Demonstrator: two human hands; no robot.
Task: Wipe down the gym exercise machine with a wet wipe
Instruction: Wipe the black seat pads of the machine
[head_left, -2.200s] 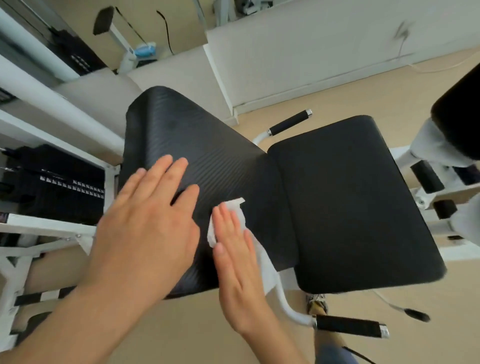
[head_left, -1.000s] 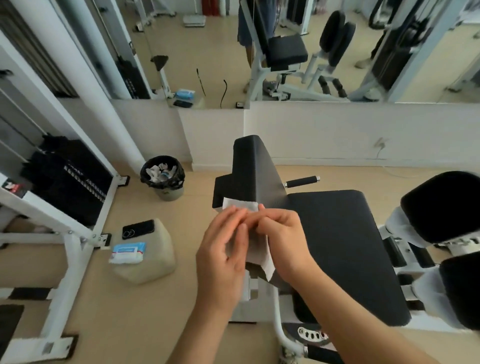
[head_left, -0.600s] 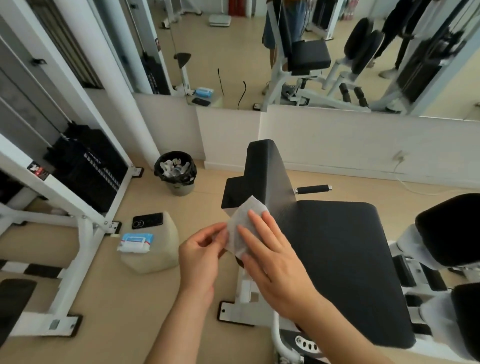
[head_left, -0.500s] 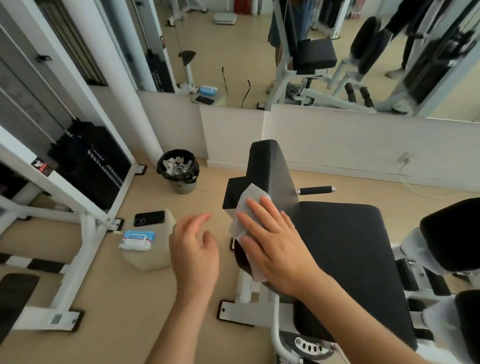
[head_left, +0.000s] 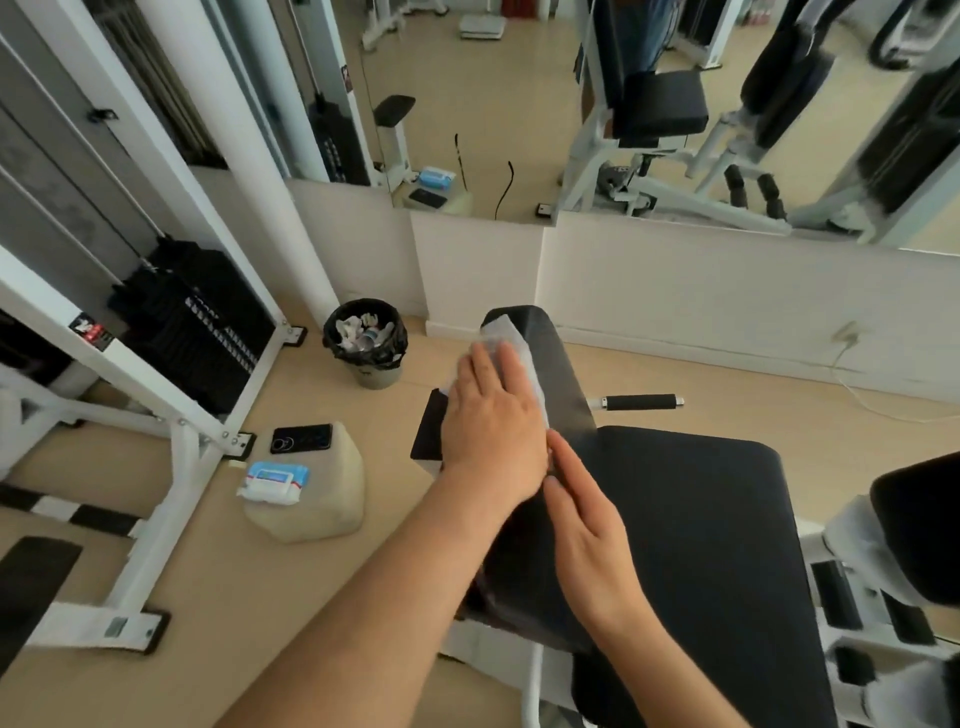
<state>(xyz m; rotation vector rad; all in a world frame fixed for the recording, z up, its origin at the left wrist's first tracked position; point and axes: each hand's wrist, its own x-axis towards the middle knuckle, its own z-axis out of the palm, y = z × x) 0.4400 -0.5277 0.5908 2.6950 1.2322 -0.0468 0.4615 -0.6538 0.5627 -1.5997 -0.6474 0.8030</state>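
wet wipe (head_left: 508, 335): spread flat near the top of the backrest pad (head_left: 560, 374) of the exercise machine (head_left: 675, 613), on the pad's left-hand face as you look at it. only its far edge shows, at 12 o'clock of your fingertips; the rest is under your palm.

left hand (head_left: 491, 421): fingers straight and together, pressing the wipe onto the pad, nothing gripped. right hand (head_left: 587, 525): also flat and released, at 5 o'clock of the left hand, fingertips near where the backrest meets the seat pad (head_left: 717, 499). whether it bears on the pad or only hovers beside it, cannot tell.

step in hand (judgement): wiping the backrest, with the wipe near its upper end. the seat pad, the side handle (head_left: 641, 401) at 3 o'clock of the backrest and the leg rollers appear yet to be done, so the task reads as early to mid.

next move (judgement): draw the wipe along the pad toward 6 o'clock with even pressure, keeping the palm over it so it does not bunch.

surroundings: waste bin (head_left: 366, 340) at 9 o'clock of the backrest top; wipe pack (head_left: 272, 480) and phone (head_left: 301, 438) on a beige block (head_left: 322, 512) at 8 o'clock.
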